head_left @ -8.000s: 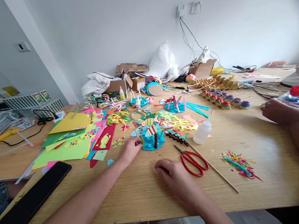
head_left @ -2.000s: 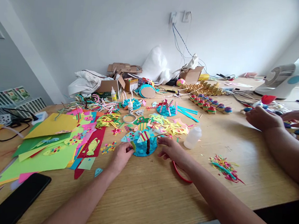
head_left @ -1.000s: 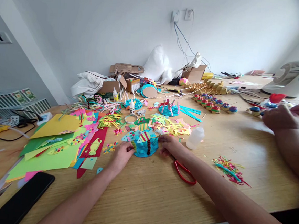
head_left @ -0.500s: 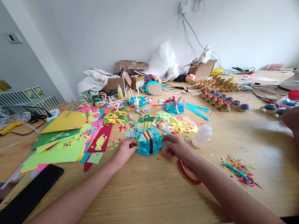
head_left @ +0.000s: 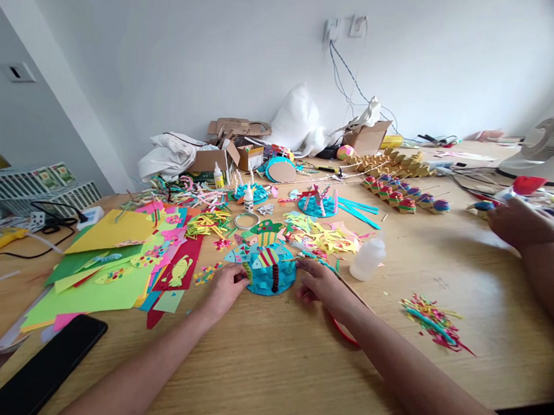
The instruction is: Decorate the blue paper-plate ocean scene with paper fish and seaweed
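A round blue craft piece (head_left: 263,288) sits on the table before me, its base covered in blue paper bits, with several paper fish standing above it. One striped paper fish (head_left: 267,256) is yellow, red and white. My left hand (head_left: 225,290) pinches the olive-green fuzzy post (head_left: 248,270) at the left side. A dark brown fuzzy post (head_left: 275,278) stands at the front. At the right rim is my right hand (head_left: 321,282), fingers curled; what they grip is hidden. A thin stick (head_left: 359,296) runs beside that hand, and a red ring (head_left: 344,331) lies partly under my forearm.
Coloured paper sheets (head_left: 107,232) and a black phone (head_left: 48,365) lie left. A translucent bottle (head_left: 367,259) stands right, near a pile of paper shreds (head_left: 434,319). Farther back are a glue bottle (head_left: 249,199) and another blue craft (head_left: 318,201). Another person's hand (head_left: 520,223) works at far right.
The view has shifted slightly. The stick beside my right hand now shows along the forearm. My left hand stays at the post. The other person's hand at right has moved left, and a second hand shows.
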`<state>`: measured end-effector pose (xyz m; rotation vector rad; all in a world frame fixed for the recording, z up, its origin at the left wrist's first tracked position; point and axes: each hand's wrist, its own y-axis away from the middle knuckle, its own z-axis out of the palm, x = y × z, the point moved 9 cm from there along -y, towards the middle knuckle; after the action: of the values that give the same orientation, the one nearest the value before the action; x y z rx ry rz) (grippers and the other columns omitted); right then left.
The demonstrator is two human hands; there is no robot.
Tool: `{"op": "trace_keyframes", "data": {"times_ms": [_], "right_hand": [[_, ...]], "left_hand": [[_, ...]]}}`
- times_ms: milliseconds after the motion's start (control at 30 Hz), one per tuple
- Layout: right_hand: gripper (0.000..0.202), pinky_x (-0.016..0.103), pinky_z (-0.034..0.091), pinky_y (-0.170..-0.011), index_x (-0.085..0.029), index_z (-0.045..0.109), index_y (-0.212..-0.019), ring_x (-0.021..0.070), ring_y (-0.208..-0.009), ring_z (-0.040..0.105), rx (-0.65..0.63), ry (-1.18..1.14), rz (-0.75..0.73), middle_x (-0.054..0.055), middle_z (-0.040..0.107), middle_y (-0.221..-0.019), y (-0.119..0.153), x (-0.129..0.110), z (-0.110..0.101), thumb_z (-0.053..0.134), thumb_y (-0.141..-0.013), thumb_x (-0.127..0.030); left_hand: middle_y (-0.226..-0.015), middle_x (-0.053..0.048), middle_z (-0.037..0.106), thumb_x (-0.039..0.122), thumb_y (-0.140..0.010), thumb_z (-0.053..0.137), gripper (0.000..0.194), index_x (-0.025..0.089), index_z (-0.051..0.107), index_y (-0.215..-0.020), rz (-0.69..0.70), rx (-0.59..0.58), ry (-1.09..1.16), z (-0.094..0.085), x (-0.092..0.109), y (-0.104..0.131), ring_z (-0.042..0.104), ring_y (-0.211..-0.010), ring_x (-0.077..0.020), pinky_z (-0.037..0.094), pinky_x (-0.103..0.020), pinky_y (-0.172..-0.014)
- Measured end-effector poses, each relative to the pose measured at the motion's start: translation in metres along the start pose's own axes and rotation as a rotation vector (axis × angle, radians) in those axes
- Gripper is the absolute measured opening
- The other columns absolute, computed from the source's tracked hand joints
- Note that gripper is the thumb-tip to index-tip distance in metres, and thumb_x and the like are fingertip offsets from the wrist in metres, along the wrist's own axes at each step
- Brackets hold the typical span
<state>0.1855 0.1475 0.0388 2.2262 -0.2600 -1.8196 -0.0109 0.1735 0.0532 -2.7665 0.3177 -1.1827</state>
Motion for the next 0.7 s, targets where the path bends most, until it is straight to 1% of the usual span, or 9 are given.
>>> {"op": "trace_keyframes", "data": {"times_ms": [200, 300, 400, 533, 633, 700], "right_hand": [[0.045, 0.018, 0.044, -0.043, -0.016, 0.050, -0.110, 0.0087, -0.049, 0.057, -0.042, -0.034, -0.027, -0.002, 0.061, -0.067, 0.003, -0.001, 0.004, 0.039, -0.068, -0.003], [0.046, 0.018, 0.044, -0.044, -0.014, 0.049, -0.112, 0.0085, -0.047, 0.056, -0.041, -0.050, -0.041, -0.002, 0.061, -0.064, 0.006, -0.003, 0.004, 0.039, -0.068, -0.003], [0.048, 0.019, 0.044, -0.044, -0.013, 0.047, -0.114, 0.0090, -0.045, 0.055, -0.031, -0.051, -0.018, -0.003, 0.059, -0.058, 0.009, -0.002, 0.004, 0.039, -0.068, -0.004], [0.045, 0.016, 0.042, -0.041, -0.013, 0.048, -0.114, 0.0086, -0.045, 0.055, -0.044, -0.026, -0.014, -0.003, 0.058, -0.055, 0.012, -0.004, 0.007, 0.038, -0.070, -0.005], [0.045, 0.016, 0.043, -0.042, -0.013, 0.047, -0.116, 0.0080, -0.048, 0.057, -0.037, -0.020, -0.022, -0.001, 0.061, -0.064, 0.015, -0.006, 0.007, 0.038, -0.072, -0.006], [0.045, 0.016, 0.044, -0.044, -0.013, 0.046, -0.117, 0.0075, -0.051, 0.057, -0.036, -0.021, -0.020, 0.003, 0.064, -0.079, 0.017, -0.005, 0.004, 0.039, -0.073, -0.007]], "left_hand": [[-0.057, 0.003, 0.053, 0.007, -0.064, 0.061, 0.011, 0.015, 0.058, -0.058, 0.012, 0.013, -0.025, 0.000, -0.003, 0.000, 0.049, -0.057, -0.0111, 0.035, -0.021, -0.056], [-0.059, 0.003, 0.053, 0.007, -0.065, 0.061, 0.010, 0.015, 0.058, -0.060, 0.024, 0.002, -0.029, 0.001, -0.006, 0.000, 0.049, -0.057, -0.0108, 0.035, -0.021, -0.056], [-0.060, 0.003, 0.054, 0.008, -0.066, 0.060, 0.008, 0.015, 0.059, -0.062, 0.034, -0.015, -0.025, 0.001, -0.007, -0.001, 0.049, -0.057, -0.0106, 0.035, -0.021, -0.056], [-0.057, 0.004, 0.052, 0.009, -0.066, 0.060, 0.009, 0.015, 0.058, -0.060, 0.036, -0.031, -0.020, 0.000, -0.005, 0.000, 0.048, -0.057, -0.0106, 0.035, -0.021, -0.055], [-0.057, 0.004, 0.052, 0.008, -0.066, 0.059, 0.009, 0.016, 0.058, -0.060, 0.033, -0.035, -0.018, -0.001, -0.003, 0.001, 0.048, -0.057, -0.0108, 0.036, -0.021, -0.056], [-0.059, 0.003, 0.053, 0.008, -0.066, 0.060, 0.009, 0.015, 0.058, -0.061, 0.033, -0.037, -0.016, -0.002, -0.001, 0.002, 0.049, -0.058, -0.0109, 0.037, -0.021, -0.057]]}}
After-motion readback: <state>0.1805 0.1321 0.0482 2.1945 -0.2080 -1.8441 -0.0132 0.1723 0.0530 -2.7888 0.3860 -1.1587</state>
